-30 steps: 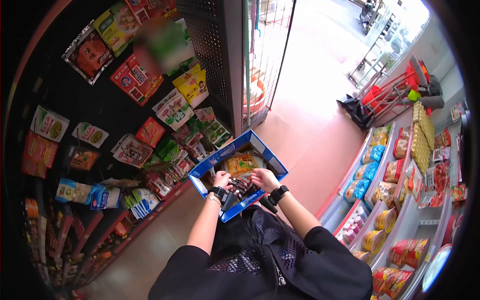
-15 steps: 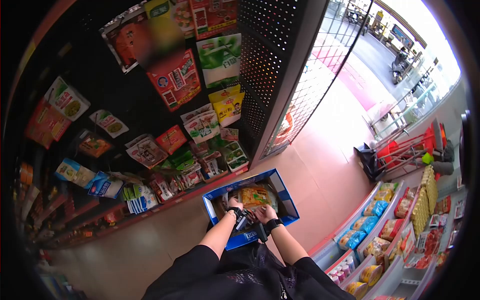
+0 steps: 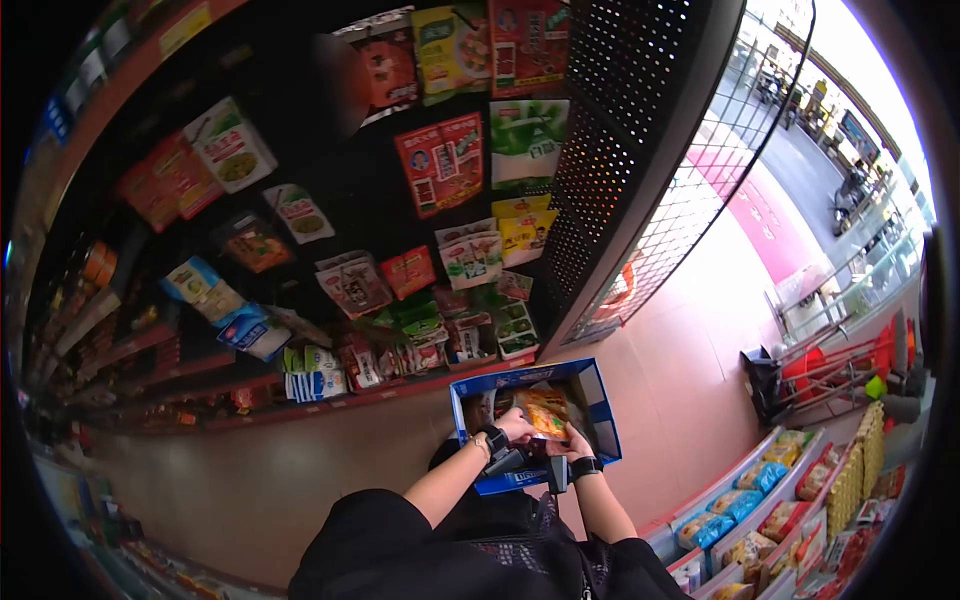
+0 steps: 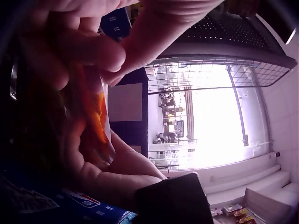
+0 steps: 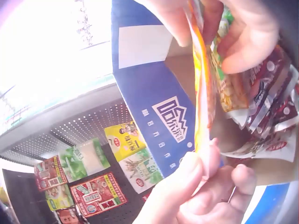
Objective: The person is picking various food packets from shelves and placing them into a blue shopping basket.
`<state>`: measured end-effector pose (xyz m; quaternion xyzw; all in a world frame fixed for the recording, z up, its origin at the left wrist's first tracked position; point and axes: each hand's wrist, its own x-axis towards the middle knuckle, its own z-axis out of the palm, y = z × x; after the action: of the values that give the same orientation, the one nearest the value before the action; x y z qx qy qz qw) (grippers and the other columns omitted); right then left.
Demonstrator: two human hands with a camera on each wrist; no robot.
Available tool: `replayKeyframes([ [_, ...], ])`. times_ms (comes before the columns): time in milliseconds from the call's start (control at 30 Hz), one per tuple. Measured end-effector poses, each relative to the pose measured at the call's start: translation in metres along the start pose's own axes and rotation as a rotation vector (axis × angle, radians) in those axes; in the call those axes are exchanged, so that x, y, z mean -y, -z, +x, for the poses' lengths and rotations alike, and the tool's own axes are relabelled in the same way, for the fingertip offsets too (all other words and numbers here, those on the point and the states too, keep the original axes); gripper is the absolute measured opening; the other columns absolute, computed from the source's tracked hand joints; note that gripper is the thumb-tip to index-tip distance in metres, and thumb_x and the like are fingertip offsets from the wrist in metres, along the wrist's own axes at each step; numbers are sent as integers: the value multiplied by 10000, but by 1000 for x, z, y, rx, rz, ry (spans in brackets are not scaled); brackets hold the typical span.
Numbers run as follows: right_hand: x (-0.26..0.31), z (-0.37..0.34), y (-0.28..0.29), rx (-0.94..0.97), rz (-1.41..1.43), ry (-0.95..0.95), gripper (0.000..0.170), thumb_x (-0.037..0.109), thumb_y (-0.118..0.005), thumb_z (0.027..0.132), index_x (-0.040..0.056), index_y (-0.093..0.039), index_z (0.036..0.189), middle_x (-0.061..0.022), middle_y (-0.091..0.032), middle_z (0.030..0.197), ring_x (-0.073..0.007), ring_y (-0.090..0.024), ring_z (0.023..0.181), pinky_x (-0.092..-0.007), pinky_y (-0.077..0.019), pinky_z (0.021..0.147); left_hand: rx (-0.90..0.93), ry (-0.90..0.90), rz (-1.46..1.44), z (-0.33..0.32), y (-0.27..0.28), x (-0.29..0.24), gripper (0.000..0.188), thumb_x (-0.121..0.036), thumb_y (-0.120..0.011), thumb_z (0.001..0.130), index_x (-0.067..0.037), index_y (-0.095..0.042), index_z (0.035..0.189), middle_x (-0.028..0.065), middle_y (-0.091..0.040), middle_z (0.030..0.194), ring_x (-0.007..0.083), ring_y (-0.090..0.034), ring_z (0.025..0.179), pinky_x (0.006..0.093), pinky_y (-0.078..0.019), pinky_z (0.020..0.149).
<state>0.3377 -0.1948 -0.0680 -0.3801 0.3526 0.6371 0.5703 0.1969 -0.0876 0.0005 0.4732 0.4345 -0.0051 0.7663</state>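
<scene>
We see an orange packet held over a blue box, our left hand pinching its left side, our right hand its right. More packets lie inside the box.

Flat orange/yel. pkt, tilted, held just over blue cdbd. box.
</scene>
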Motion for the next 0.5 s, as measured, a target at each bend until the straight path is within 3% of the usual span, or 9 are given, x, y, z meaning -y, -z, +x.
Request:
replayKeyframes([
  [33, 0, -6, 0, 63, -36, 36, 371, 317, -504, 771, 61, -437, 1030, -114, -501, 1000, -224, -519, 832, -352, -454, 675, -8, -81, 16, -6, -3, 2, 752, -1, -602, 643, 59, -95, 1195, 61, -515, 643, 90, -491, 479, 196, -416, 435],
  [200, -11, -40, -8, 370, -64, 219, 328, 257, -458, 802, 54, -426, 1057, -105, -485, 1061, -222, -476, 969, -349, -402, 806, -121, -253, -21, -34, -7, 12, 663, -38, -604, 675, 39, -174, 1173, 56, -533, 674, 80, -497, 530, 186, -404, 450],
  [233, -13, -48, -17, 572, -63, 185, 330, 251, -448, 808, 52, -421, 1069, -98, -482, 1070, -220, -473, 969, -332, -388, 822, -141, -300, -54, -39, -5, 13, 664, -104, -615, 676, 41, -187, 1163, 55, -535, 673, 87, -500, 544, 201, -399, 445],
  [267, -18, -58, -23, 459, -78, 385, 317, 237, -444, 811, 50, -423, 1066, -85, -487, 1064, -220, -470, 966, -322, -385, 818, -161, -345, -85, -45, -2, 14, 672, -171, -625, 677, 43, -201, 1152, 54, -538, 672, 93, -504, 558, 215, -395, 441],
  [300, -16, -63, -27, 543, -115, 434, 302, 196, -446, 810, 65, -407, 1078, -82, -471, 1071, -219, -454, 979, -343, -373, 823, -202, -358, -56, -54, 1, 12, 680, -208, -633, 678, 44, -214, 1151, 69, -541, 719, 101, -502, 607, 227, -414, 502],
  [333, -16, -75, -36, 628, -153, 482, 298, 155, -447, 808, 79, -390, 1091, -79, -456, 1079, -218, -437, 992, -364, -360, 828, -297, -390, -14, -58, 3, 11, 605, -185, -624, 694, 32, -266, 1131, 94, -536, 830, 98, -502, 695, 221, -425, 562],
  [433, -24, -127, -67, 744, -351, 624, 337, 77, -452, 792, 54, -360, 1116, -84, -455, 1073, -217, -442, 989, -379, -355, 835, -629, -668, 363, -81, 14, 2, 691, -258, -667, 643, 19, -265, 1133, 147, -384, 1064, 191, -429, 931, 298, -390, 757],
  [467, -25, -135, -74, 791, -430, 630, 347, 61, -453, 787, 40, -355, 1119, -85, -454, 1074, -213, -448, 982, -375, -356, 835, -795, -812, 647, -97, 16, -7, 746, -261, -684, 618, 13, -242, 1154, 161, -354, 1100, 229, -428, 950, 301, -370, 794],
  [500, -25, -139, -79, 801, -540, 654, 340, 42, -458, 775, 0, -373, 1101, -95, -466, 1059, -197, -463, 960, -335, -364, 825, -850, -847, 705, -119, 14, -22, 726, -249, -682, 620, 12, -262, 1152, 157, -373, 1096, 228, -430, 960, 302, -360, 808],
])
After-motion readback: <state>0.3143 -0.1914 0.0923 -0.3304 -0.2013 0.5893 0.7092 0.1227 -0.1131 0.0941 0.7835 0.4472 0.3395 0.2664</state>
